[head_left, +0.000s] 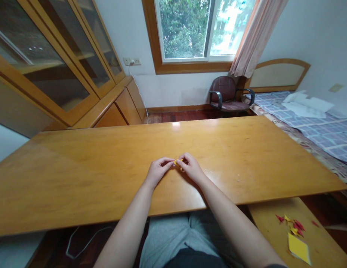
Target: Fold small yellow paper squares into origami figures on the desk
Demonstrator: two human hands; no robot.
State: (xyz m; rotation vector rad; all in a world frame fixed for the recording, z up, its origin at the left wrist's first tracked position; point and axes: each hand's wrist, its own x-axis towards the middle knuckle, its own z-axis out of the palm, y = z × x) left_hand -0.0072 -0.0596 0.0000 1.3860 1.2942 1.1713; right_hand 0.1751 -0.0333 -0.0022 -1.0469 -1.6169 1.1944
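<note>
A small piece of folded yellow paper (177,161) is pinched between my two hands, just over the middle of the wooden table (92,167). My left hand (159,171) grips its left end between thumb and fingertips. From the other side, my right hand (191,166) holds it with thumb and forefinger bent round it. Fingers cover much of the paper, so its exact shape is hidden.
Lower right, a side surface (270,214) bears a stack of yellow paper squares (298,248) and several red and yellow folded papers (295,225). A brown armchair (225,93) stands beyond the table, a bed (315,123) at right, glass-door cabinets (86,70) at left.
</note>
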